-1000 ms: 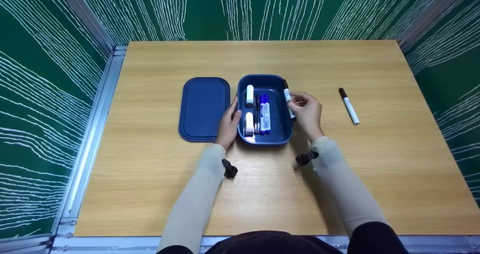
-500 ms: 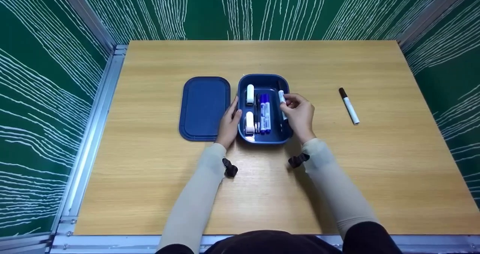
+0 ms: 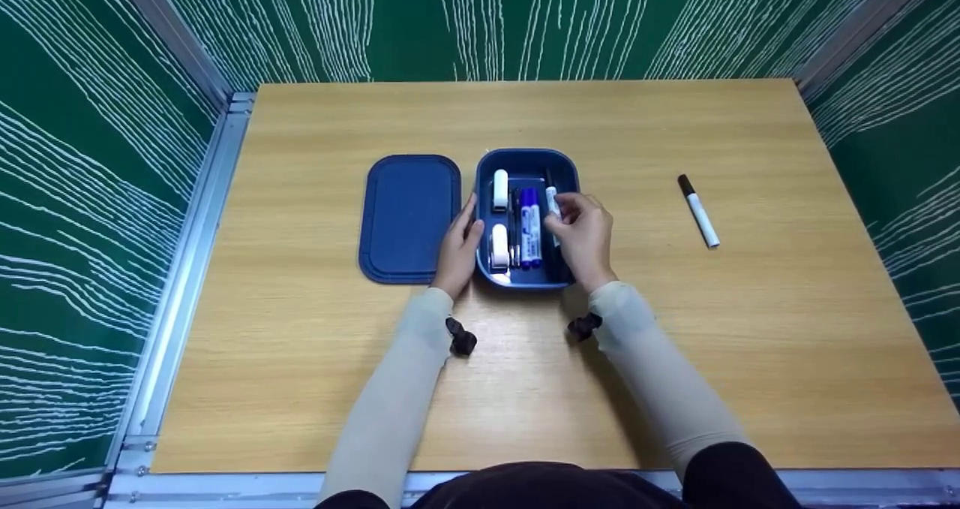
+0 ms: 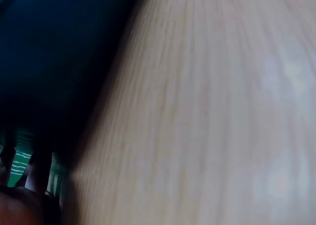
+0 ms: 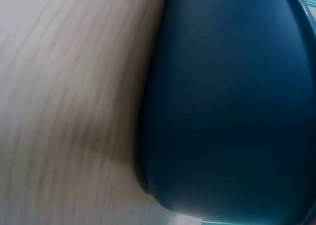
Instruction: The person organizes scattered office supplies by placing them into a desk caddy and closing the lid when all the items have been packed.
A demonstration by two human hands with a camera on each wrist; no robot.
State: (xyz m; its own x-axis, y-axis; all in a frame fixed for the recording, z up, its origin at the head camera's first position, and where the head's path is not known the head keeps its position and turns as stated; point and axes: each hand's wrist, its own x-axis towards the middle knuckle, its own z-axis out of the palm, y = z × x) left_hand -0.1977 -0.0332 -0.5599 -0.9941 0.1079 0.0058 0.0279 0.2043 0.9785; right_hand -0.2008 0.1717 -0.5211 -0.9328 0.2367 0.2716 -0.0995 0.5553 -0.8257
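Note:
A blue box (image 3: 527,281) stands uncovered in mid-table; its outer wall (image 5: 222,106) fills much of the right wrist view. My left hand (image 3: 456,254) rests against the box's left side, fingers fairly straight. Over the right side of the box, my right hand (image 3: 585,237) pinches a white marker with a black cap (image 3: 553,203); the marker's lower part is hidden by the hand. Inside lie two blue-capped markers (image 3: 530,231) side by side, slim dark pens (image 3: 514,227), and two white-topped items (image 3: 500,190) along the left wall, perhaps staplers.
Left of the box lies a flat blue lid (image 3: 409,220), close to my left hand. Another black-capped white marker (image 3: 698,212) is on the wooden table (image 3: 315,389) to the right. Green walls with white lines (image 3: 82,216) and metal rails border the table.
My right hand has carried the black-capped marker leftward from the box's right rim to inside the box, near the blue-capped markers. The left hand has stayed in place.

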